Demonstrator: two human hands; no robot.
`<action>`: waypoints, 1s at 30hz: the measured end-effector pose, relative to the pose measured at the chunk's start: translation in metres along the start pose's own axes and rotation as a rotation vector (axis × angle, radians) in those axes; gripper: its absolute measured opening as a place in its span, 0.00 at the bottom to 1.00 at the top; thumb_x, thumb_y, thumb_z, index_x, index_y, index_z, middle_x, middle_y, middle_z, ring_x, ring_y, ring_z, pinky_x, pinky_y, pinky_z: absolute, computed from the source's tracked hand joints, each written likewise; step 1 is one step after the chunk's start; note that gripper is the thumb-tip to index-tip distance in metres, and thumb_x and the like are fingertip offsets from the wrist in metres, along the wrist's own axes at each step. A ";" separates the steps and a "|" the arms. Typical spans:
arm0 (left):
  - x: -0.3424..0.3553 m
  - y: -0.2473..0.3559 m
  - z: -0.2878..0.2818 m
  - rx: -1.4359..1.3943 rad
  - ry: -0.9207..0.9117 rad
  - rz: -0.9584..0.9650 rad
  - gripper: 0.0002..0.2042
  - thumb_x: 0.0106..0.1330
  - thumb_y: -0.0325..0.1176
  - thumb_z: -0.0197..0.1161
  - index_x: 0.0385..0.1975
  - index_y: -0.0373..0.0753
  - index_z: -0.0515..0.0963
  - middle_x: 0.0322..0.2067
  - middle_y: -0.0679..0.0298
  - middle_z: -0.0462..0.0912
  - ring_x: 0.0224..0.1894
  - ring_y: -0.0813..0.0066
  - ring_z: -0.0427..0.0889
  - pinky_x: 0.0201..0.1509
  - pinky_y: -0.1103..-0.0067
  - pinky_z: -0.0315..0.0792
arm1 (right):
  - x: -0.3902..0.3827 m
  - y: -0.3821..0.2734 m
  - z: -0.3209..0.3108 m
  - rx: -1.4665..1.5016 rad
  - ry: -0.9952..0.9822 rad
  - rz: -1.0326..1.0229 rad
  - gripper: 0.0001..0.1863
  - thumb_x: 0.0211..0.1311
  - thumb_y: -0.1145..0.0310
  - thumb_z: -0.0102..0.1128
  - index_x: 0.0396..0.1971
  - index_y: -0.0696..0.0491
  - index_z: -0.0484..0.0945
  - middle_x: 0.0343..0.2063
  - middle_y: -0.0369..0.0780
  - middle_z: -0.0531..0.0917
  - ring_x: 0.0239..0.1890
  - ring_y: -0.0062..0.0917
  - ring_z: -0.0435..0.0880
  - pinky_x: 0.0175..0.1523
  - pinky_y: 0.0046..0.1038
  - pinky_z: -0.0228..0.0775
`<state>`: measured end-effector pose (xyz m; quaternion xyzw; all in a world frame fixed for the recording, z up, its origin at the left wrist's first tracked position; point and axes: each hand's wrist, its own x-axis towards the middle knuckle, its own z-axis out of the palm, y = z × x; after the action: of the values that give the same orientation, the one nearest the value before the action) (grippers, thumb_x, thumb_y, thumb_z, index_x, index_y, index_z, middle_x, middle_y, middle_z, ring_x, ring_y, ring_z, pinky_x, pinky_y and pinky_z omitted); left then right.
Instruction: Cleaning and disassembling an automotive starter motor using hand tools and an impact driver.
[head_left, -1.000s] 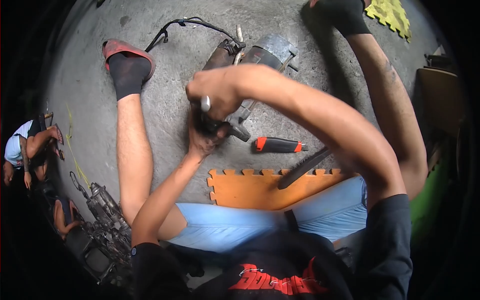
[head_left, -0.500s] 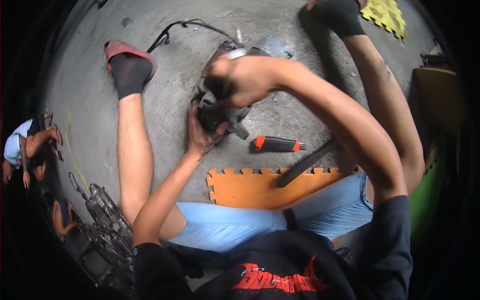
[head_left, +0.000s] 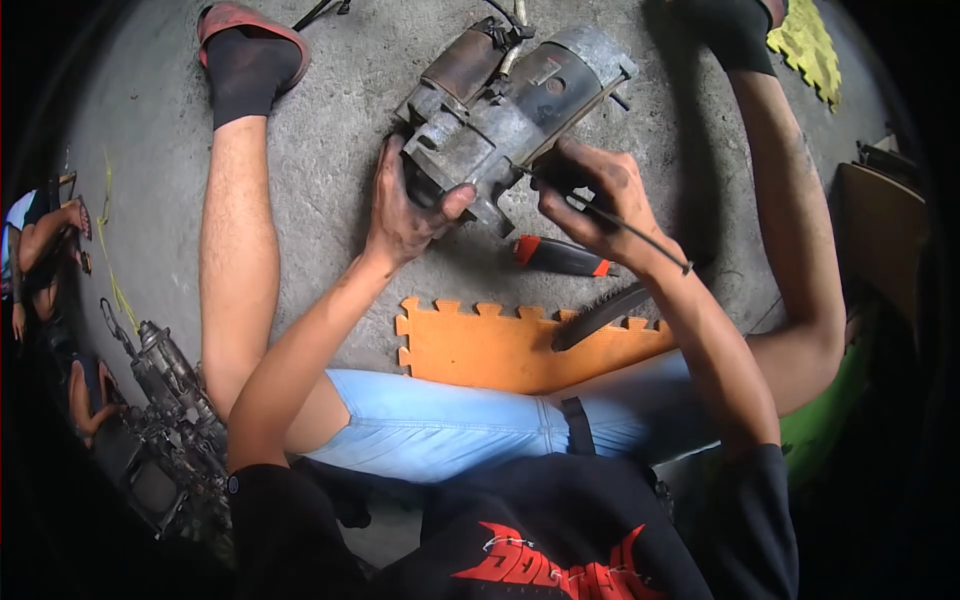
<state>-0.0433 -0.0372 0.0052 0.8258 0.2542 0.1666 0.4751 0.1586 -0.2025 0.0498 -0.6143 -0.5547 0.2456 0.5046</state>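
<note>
A grimy grey starter motor (head_left: 520, 100) lies on the concrete floor between my outstretched legs. My left hand (head_left: 405, 215) grips its near end, thumb pressed against the housing. My right hand (head_left: 590, 190) is closed on a thin black rod-like tool (head_left: 640, 235), its tip held at the motor's near right side while the shaft runs back over my wrist. An orange-and-black handled tool (head_left: 560, 257) lies on the floor just below both hands.
An orange foam mat (head_left: 480, 345) lies in front of my lap with a dark brush-like tool (head_left: 600, 315) on it. A yellow foam mat (head_left: 810, 45) is far right. Greasy engine parts (head_left: 170, 400) stand lower left. Other people (head_left: 40, 240) sit at the left edge.
My right arm has uncrossed, moving from over the motor's left end to its right side with the thin tool. My left hand stays on the motor. The view has drawn closer.
</note>
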 end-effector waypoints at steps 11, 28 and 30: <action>0.000 0.009 0.001 -0.023 0.038 -0.053 0.50 0.49 0.62 0.70 0.57 0.20 0.61 0.51 0.39 0.72 0.53 0.47 0.74 0.60 0.64 0.68 | 0.001 -0.011 0.002 -0.136 -0.163 -0.034 0.18 0.50 0.76 0.67 0.41 0.65 0.75 0.32 0.51 0.81 0.33 0.46 0.82 0.38 0.36 0.76; 0.003 0.010 0.000 -0.036 0.043 0.016 0.47 0.51 0.61 0.69 0.55 0.21 0.63 0.47 0.40 0.74 0.51 0.48 0.75 0.58 0.64 0.68 | 0.016 -0.012 -0.008 -0.036 -0.128 -0.005 0.11 0.51 0.78 0.64 0.31 0.61 0.71 0.28 0.47 0.76 0.33 0.47 0.78 0.38 0.40 0.72; 0.002 0.011 0.000 -0.032 0.040 0.008 0.46 0.51 0.61 0.69 0.55 0.22 0.63 0.47 0.41 0.74 0.50 0.48 0.75 0.57 0.63 0.68 | 0.016 -0.013 -0.011 -0.083 -0.234 0.013 0.11 0.51 0.78 0.63 0.30 0.61 0.69 0.26 0.48 0.75 0.32 0.48 0.77 0.38 0.42 0.71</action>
<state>-0.0387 -0.0399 0.0147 0.8154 0.2577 0.1890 0.4826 0.1667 -0.1924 0.0691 -0.6055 -0.6156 0.2956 0.4087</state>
